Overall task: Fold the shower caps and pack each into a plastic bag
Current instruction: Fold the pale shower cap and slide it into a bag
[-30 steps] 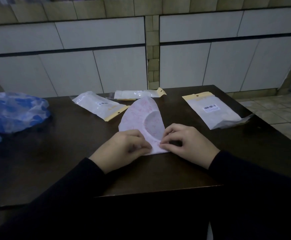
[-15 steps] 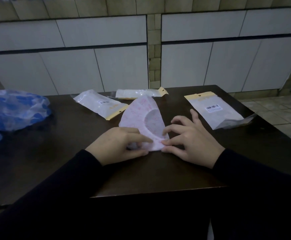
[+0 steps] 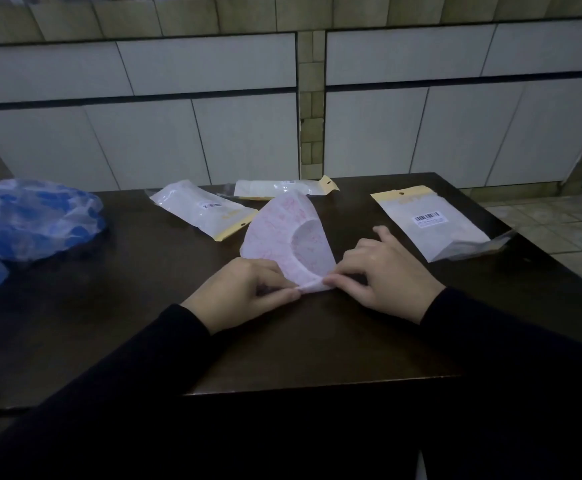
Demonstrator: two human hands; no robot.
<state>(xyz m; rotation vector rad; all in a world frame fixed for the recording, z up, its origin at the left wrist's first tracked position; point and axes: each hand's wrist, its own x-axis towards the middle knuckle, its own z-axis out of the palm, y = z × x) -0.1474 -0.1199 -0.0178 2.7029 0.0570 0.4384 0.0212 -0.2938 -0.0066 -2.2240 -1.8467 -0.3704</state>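
a dark wooden desk stands before white tiled walls in dim light. on it, the pink cap lies folded at centre; the left hand and right hand each pinch its near edge. three bags lie beyond, a blue cap far left.
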